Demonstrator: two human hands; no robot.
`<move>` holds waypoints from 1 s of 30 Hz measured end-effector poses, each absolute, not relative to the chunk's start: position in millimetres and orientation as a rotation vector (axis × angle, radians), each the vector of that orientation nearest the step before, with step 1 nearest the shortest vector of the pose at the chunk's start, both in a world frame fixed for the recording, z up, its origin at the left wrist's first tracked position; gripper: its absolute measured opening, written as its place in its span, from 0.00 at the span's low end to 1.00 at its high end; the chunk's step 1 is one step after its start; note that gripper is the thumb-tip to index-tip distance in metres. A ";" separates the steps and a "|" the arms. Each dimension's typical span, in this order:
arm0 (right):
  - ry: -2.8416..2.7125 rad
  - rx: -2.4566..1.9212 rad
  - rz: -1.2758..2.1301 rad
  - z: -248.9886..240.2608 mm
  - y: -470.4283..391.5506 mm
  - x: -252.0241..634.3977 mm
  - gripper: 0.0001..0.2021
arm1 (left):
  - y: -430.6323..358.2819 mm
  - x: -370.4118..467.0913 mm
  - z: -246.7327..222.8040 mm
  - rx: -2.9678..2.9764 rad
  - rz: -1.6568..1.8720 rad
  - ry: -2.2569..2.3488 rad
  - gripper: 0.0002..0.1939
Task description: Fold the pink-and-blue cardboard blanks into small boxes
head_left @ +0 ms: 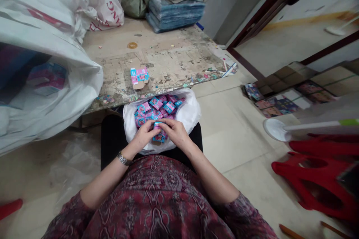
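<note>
A small pink and blue cardboard box (158, 137) is held between my two hands, over the open bag in my lap. My left hand (145, 133) pinches it from the left, thumb and fingertips at its upper edge. My right hand (174, 130) grips the same upper edge from the right. Beneath and beyond them, the white plastic bag (190, 114) is filled with similar folded boxes (155, 103). One partly flattened box (139, 77), its brown inside showing at a flap, lies on the worn table near its front edge.
The stained table (112, 52) bears a blue plastic-wrapped stack (176, 14) and white sacks (98, 0) at the back. A large white sack (86, 71) with boxes inside stands at left. Red stools (311, 179) and stacked cartons (283, 82) are on the right.
</note>
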State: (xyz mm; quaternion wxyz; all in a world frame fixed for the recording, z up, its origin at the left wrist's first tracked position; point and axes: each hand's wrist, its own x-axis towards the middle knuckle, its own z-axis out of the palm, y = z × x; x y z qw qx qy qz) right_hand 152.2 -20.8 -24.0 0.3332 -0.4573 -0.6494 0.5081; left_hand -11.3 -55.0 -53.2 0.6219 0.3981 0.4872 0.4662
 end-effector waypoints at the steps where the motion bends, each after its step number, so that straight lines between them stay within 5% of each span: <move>1: -1.712 -1.200 1.300 -21.1 -21.8 152.2 0.12 | -54.6 -12.6 -51.0 0.947 1.066 1.129 0.15; 23: -1.881 -1.060 1.137 -15.1 -38.0 153.0 0.16 | -53.8 -27.8 -33.8 0.866 1.050 1.089 0.19; 30: -1.561 -1.104 1.136 -31.5 -40.1 141.2 0.13 | -56.0 -21.8 -38.2 1.307 1.039 1.295 0.17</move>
